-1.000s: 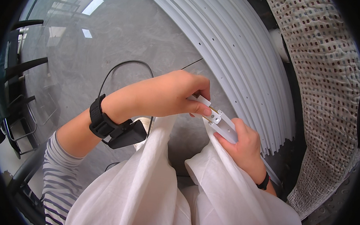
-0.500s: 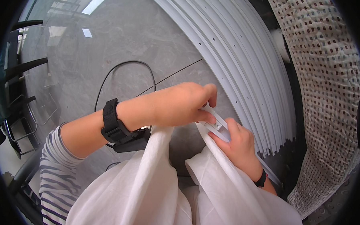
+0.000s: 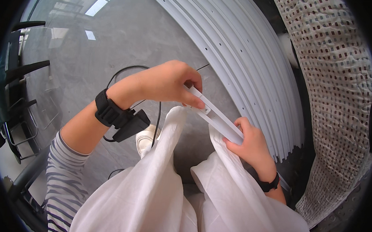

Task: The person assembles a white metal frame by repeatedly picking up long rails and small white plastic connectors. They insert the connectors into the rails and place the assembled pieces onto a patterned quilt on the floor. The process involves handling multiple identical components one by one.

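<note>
My left hand (image 3: 175, 84) covers the far end of the white channel (image 3: 219, 120); my right hand (image 3: 252, 146) hides its near end. My white trousers (image 3: 124, 200) cover part of one shoe (image 3: 143, 140). The far edge cuts off the pale rails (image 3: 238, 64) and patterned cloth (image 3: 330, 81).

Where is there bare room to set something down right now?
The widest open patch is grey floor, bordered by black chair arms at left, white rails at right and the looped black cable below. Crowded: near the left hand, by cable and shoe, and around the right hand, between rails and white garment.
</note>
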The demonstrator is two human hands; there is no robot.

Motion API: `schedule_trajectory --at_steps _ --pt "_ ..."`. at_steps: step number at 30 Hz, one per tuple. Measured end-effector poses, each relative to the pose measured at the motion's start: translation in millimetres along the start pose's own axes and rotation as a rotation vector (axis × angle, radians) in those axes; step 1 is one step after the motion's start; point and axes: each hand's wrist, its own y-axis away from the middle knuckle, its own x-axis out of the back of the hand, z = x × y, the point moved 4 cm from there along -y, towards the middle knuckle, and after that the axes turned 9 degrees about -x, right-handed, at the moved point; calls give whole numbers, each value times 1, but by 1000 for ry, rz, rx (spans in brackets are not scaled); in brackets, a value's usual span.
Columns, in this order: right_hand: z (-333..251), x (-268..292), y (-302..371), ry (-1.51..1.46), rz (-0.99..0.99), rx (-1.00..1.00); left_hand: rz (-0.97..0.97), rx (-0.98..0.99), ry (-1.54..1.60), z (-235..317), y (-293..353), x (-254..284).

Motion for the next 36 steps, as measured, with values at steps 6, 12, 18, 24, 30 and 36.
schedule_trajectory --at_steps 6,12,18,24,30,36 --pt "59 3 21 68 -10 -68 65 169 47 -59 32 69" --pt "110 -1 37 -27 17 -119 139 360 -127 -92 69 135" --pt "118 6 46 -47 182 -2 632 301 37 -134 87 152" --pt "64 31 20 -151 408 46 960 -33 615 -124 60 118" --pt "-10 47 -51 -3 543 237 631 236 429 -118 34 35" --pt "-37 46 -92 65 543 269 538 275 494 -125 32 8"
